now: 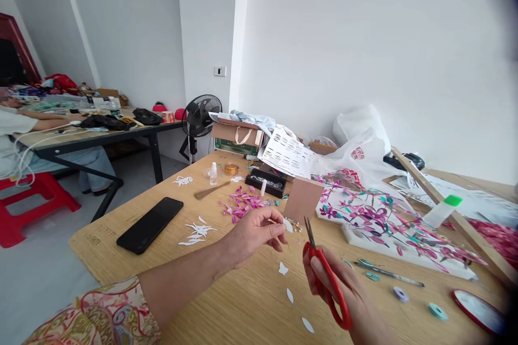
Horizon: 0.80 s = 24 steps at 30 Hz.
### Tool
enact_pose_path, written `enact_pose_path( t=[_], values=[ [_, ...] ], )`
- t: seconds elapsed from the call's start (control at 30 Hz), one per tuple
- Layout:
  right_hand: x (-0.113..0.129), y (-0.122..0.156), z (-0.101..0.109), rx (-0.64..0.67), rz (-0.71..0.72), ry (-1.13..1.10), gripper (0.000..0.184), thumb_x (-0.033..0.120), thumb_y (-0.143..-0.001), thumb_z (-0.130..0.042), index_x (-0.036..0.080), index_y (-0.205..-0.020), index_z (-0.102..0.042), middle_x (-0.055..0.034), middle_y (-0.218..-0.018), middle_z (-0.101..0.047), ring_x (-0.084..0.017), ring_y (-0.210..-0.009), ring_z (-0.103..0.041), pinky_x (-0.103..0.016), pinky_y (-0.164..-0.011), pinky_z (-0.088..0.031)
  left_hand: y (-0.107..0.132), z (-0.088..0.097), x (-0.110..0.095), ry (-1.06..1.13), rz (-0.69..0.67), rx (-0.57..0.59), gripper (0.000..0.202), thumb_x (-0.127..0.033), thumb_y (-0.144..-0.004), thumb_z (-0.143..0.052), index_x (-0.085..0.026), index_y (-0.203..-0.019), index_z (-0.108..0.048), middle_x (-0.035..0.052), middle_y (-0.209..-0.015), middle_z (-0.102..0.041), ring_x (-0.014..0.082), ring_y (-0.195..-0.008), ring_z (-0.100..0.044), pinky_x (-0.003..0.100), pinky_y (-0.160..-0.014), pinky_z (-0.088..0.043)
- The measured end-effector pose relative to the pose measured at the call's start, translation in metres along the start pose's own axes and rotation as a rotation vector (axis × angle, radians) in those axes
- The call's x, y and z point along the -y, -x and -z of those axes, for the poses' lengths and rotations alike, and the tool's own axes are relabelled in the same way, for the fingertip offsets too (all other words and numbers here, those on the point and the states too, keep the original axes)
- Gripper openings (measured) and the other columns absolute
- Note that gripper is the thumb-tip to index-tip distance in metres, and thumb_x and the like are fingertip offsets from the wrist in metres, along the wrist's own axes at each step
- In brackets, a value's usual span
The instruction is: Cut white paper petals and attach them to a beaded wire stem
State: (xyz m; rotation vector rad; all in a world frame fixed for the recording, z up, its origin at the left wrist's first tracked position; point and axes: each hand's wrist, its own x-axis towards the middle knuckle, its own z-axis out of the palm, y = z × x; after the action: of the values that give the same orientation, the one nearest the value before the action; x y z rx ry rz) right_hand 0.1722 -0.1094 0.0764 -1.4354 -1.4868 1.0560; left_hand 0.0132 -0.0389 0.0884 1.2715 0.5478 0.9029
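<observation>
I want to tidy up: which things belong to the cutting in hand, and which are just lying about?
In use: red scissors in right hand; white paper piece in left hand; cut white shapes.
Lying about: black phone; fan; green-capped bottle.

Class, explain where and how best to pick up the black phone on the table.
Grip the black phone across its two long edges, near the middle, coming down from above. It lies flat, screen up, on the table, so only its thin sides offer a hold.
</observation>
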Motion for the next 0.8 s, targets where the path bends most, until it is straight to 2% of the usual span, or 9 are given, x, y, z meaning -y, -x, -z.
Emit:
enact_pose_path(
  t=[0.13,0.27,0.53,0.8],
  values=[
    [-0.0076,0.0069,0.0021,0.103,-0.036,0.070,0.034,0.050,-0.077,-0.042,0.020,-0.062,-0.042,0.0043,-0.053,-0.043,-0.011,-0.051,-0.039,-0.022,-0.050,-0.031,0.0011,-0.0020,-0.0055,0.028,0.014,0.003,0.025,-0.034,-0.067,-0.061,-0.012,-0.072,-0.049,0.0030,-0.066,-0.054,0.0115,-0.066,-0.052,0.026,-0.061,-0.043],
    [-0.0089,0.0091,-0.0022,0.149,-0.036,0.041,0.037,0.050,-0.081,-0.036,0.019,-0.062,-0.041,0.0046,-0.052,-0.042,-0.010,-0.050,-0.037,-0.023,-0.050,-0.030,0.0000,-0.0051,-0.0045,0.065,0.028,0.013,0.022,-0.031,-0.069,-0.059,-0.012,-0.073,-0.049,0.0039,-0.070,-0.055,0.0121,-0.069,-0.053,0.028,-0.065,-0.044],
    [-0.0095,0.0107,-0.0034,0.160,-0.041,-0.015,0.039,0.053,-0.080,-0.035,0.018,-0.064,-0.045,0.0042,-0.050,-0.043,-0.010,-0.048,-0.039,-0.023,-0.048,-0.029,-0.0027,-0.0094,-0.0048,0.076,0.061,0.000,0.024,-0.032,-0.066,-0.062,-0.012,-0.070,-0.050,0.0032,-0.069,-0.056,0.0118,-0.069,-0.054,0.030,-0.068,-0.044],
    [-0.0089,0.0101,-0.0059,0.103,-0.078,0.028,0.042,0.055,-0.078,-0.036,0.020,-0.056,-0.038,0.0047,-0.044,-0.042,-0.009,-0.043,-0.036,-0.022,-0.046,-0.030,-0.0055,-0.0099,0.0021,0.085,0.089,0.025,0.025,-0.032,-0.066,-0.063,-0.012,-0.070,-0.050,0.0032,-0.068,-0.058,0.0115,-0.065,-0.056,0.030,-0.067,-0.045]
  ],
)
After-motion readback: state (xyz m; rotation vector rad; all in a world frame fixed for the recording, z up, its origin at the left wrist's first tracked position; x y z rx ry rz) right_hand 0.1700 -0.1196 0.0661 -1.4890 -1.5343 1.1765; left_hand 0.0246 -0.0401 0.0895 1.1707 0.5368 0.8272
